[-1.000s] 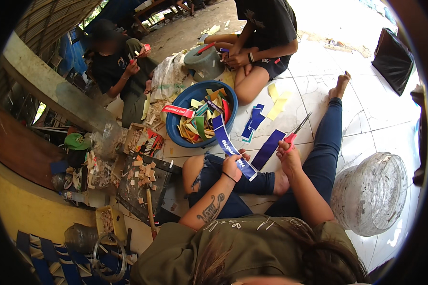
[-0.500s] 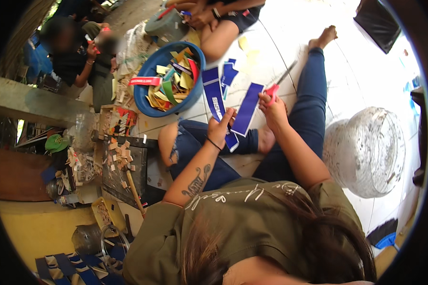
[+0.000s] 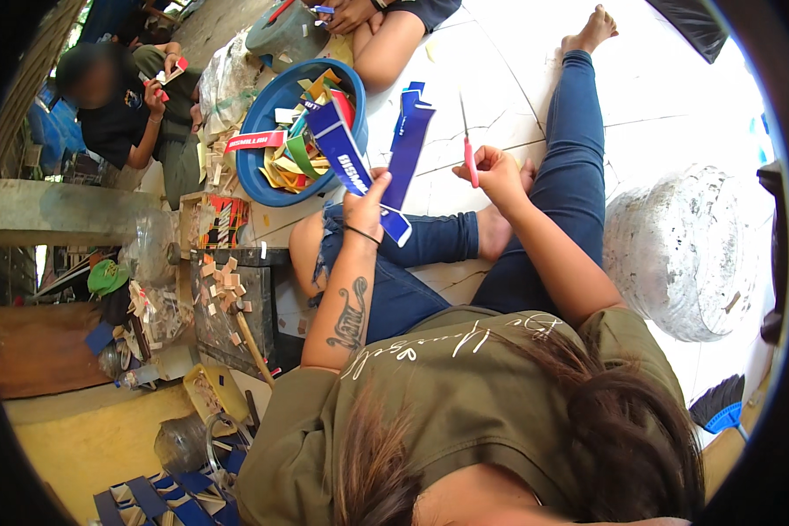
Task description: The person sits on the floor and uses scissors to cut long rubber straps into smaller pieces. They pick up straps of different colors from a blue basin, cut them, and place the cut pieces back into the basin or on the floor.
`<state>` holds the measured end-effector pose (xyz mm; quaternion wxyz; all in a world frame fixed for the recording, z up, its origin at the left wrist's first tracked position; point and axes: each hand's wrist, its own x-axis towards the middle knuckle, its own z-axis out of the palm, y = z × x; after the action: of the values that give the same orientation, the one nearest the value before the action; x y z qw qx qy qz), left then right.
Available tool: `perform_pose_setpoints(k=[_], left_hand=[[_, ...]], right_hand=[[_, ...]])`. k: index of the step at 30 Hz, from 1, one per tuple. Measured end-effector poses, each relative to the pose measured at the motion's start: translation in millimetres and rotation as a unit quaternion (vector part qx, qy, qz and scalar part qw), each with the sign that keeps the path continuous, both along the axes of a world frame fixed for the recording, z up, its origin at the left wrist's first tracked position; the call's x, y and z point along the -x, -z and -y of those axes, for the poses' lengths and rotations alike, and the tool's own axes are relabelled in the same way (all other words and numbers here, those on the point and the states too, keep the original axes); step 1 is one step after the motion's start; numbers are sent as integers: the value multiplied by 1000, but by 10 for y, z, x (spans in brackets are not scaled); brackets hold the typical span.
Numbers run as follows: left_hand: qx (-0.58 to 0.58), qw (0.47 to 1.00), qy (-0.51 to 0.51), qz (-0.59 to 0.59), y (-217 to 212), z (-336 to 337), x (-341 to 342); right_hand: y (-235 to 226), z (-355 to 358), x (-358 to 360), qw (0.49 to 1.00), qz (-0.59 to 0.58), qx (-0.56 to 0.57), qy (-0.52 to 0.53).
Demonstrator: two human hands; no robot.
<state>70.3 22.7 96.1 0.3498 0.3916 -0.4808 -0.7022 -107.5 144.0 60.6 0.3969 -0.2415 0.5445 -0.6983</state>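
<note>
My left hand (image 3: pixel 366 209) is closed on long blue paper strips. One strip with white lettering (image 3: pixel 329 140) leans up and left, over the edge of the blue basin. A second blue strip (image 3: pixel 408 156) stands up to the right of it, both pinched at their lower part. My right hand (image 3: pixel 498 178) is closed around the pink handle of a pair of scissors (image 3: pixel 471 167), a little to the right of the strips and apart from them. The narrow blades point away from me. Both hands are above my legs.
A blue basin (image 3: pixel 245 167) full of coloured offcuts stands at the far left. Beside my left knee is a dark board (image 3: pixel 206 329) with small wood pieces. A whitish round container (image 3: pixel 675 254) sits right of my leg. Two people work nearby, one holding something red.
My right hand has drawn away from the blue strip, and the scissors now point straight ahead instead of to the right. The strips have moved left with my left hand.
</note>
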Motion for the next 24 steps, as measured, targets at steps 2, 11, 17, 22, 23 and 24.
perform_pose_setpoints(k=[2, 11, 17, 22, 23, 24], left_hand=[[44, 998, -40, 14, -43, 150, -81], [170, 982, -29, 72, -217, 380, -369], [209, 971, 56, 104, -205, 224, -318], [198, 972, 72, 101, -155, 168, -247], [197, 972, 73, 103, -145, 166, -241], [196, 972, 74, 105, -135, 165, -237]], right_hand=[[16, -9, -23, 994, -66, -68, -58], [-22, -21, -208, 901, -142, -170, -374], [-115, -37, -212, 904, -124, -167, -373], [-121, -41, -198, 912, -106, -175, -355], [-120, -39, -194, 912, -109, -177, -353], [-119, -36, -188, 913, -103, -176, -352]])
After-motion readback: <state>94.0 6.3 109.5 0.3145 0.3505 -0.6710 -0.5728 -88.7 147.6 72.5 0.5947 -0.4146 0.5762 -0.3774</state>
